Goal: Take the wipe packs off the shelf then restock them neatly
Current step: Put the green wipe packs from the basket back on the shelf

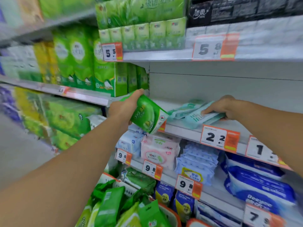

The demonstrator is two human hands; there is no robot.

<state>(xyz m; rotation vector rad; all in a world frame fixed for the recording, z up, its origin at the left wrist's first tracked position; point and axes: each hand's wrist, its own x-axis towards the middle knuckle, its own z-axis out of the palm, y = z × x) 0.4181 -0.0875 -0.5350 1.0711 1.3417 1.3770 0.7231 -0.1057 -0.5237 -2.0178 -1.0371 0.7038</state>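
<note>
My left hand grips a green wipe pack and holds it tilted in the air at the front edge of the grey shelf. On that shelf lie a few pale teal wipe packs, flat and askew. My right hand rests on top of these packs, its fingers on the nearest one and its thumb at that pack's right edge. The shelf behind the teal packs is bare up to the back panel.
An orange-rimmed basket at the bottom holds several green wipe packs. Price tags line the shelf edges. Blue and pink wipe packs fill the shelves below; green tissue boxes stand to the left.
</note>
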